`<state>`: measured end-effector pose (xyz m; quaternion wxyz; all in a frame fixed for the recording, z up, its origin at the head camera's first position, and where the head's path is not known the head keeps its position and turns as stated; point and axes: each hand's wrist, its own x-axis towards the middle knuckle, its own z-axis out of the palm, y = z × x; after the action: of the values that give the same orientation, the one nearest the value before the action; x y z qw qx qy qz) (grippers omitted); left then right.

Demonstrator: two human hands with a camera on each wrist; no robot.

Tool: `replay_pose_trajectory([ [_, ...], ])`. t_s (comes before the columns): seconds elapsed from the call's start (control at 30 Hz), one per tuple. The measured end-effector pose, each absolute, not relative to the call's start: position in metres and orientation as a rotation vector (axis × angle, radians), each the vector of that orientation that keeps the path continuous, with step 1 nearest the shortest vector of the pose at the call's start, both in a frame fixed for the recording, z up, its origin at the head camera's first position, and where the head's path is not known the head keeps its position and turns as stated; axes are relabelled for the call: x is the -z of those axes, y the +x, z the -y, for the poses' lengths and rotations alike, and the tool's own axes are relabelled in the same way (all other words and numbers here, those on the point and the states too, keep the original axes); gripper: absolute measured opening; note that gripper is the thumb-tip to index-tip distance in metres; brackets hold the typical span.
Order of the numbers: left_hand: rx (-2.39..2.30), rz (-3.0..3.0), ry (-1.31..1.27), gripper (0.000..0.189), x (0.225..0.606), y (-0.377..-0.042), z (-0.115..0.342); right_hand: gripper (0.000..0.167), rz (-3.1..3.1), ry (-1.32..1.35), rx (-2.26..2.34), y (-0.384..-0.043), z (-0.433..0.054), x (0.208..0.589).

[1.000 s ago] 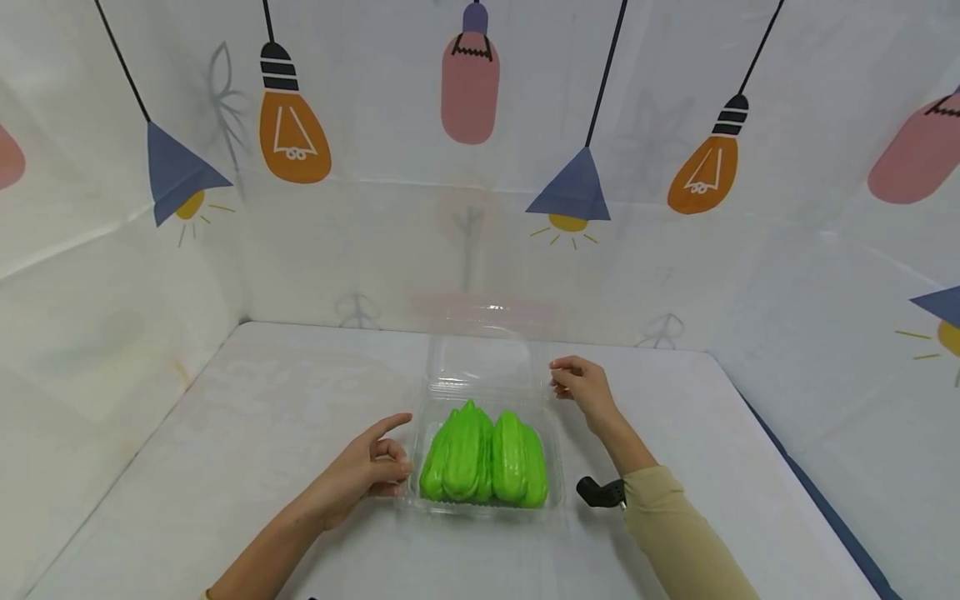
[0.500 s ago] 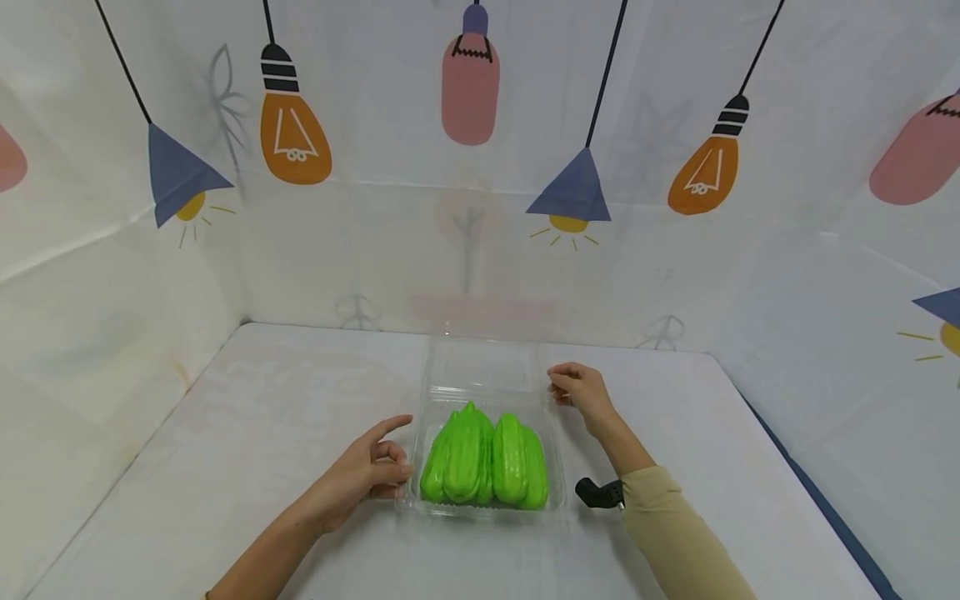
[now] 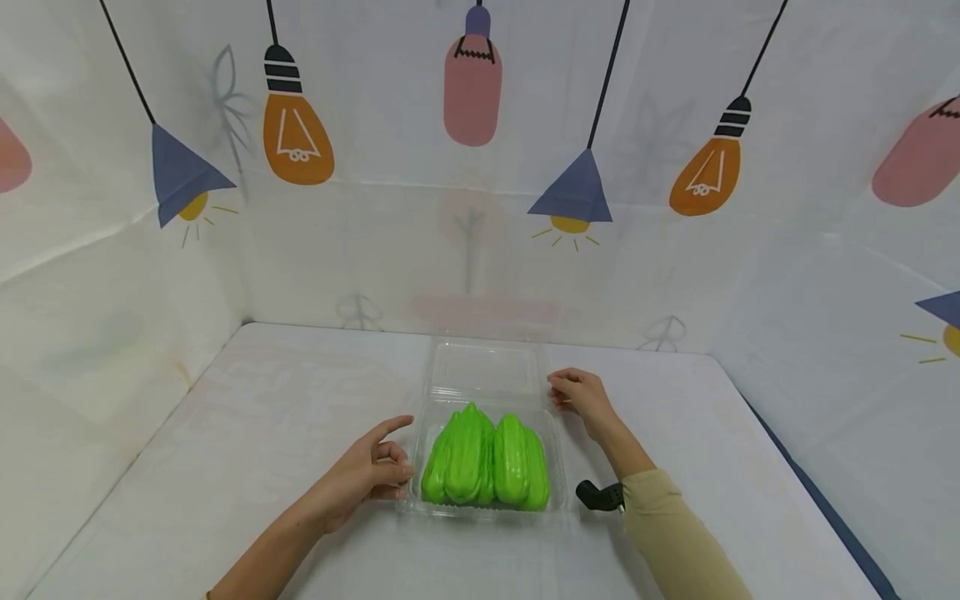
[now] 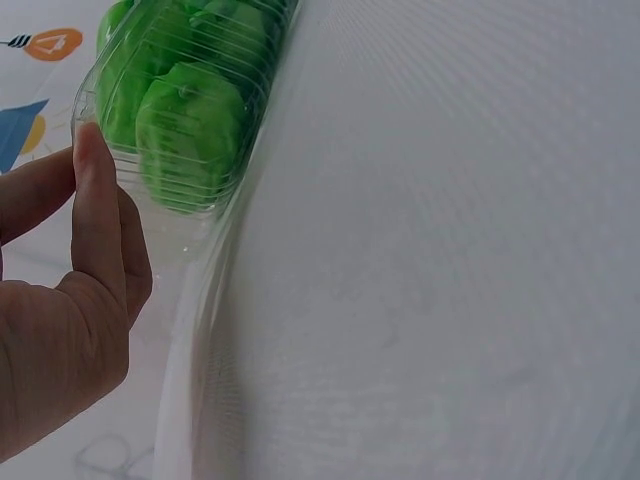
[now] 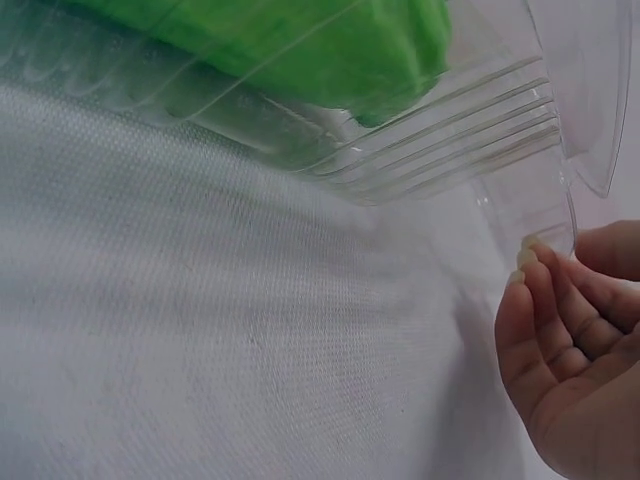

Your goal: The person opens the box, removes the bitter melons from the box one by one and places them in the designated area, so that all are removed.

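A clear plastic clamshell container (image 3: 480,510) sits on the white table with several bright green, ribbed, glossy pieces (image 3: 465,458) in its base. I cannot tell whether they are vegetables or fruit. Its lid (image 3: 487,367) lies folded back toward the far wall. At the container's left side, my left hand (image 3: 360,475) pinches the rim, index finger stretched out; the left wrist view shows a fingertip (image 4: 92,150) against the plastic. My right hand (image 3: 585,396) is beside the lid's right edge, and in the right wrist view its thumb and fingers (image 5: 545,300) pinch the clear edge.
A black device (image 3: 598,496) is attached at the right sleeve's cuff, just above the table. White sheets printed with lamps and bulbs (image 3: 480,250) hang behind and at both sides. The table's (image 3: 225,433) surface extends left and right of the container.
The lid has tipped farther back and down, away from me, its far edge now lower in the head view. My right hand has sunk slightly with it; my left hand stays in place.
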<state>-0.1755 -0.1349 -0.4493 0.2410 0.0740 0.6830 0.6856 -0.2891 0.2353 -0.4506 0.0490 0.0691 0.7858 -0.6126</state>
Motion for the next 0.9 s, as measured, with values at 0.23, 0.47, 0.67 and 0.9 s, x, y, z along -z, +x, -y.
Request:
replay_pose_trajectory([
  [0.23,-1.876,-1.866,0.201,0.081,0.450,-0.175,0.134,0.035,-2.400,0.220,1.856,-0.289,-0.236,0.452],
  [0.47,-1.877,-1.869,0.203,0.080,0.449,-0.174,0.134,0.036,-2.412,0.196,1.859,-0.286,-0.240,0.452],
  [0.67,-1.875,-1.868,0.209,0.083,0.451,-0.175,0.134,0.037,-2.438,0.145,1.851,-0.282,-0.246,0.453],
  [0.9,-1.874,-1.862,0.203,0.081,0.451,-0.175,0.134,0.042,-2.447,0.104,1.842,-0.276,-0.251,0.438],
])
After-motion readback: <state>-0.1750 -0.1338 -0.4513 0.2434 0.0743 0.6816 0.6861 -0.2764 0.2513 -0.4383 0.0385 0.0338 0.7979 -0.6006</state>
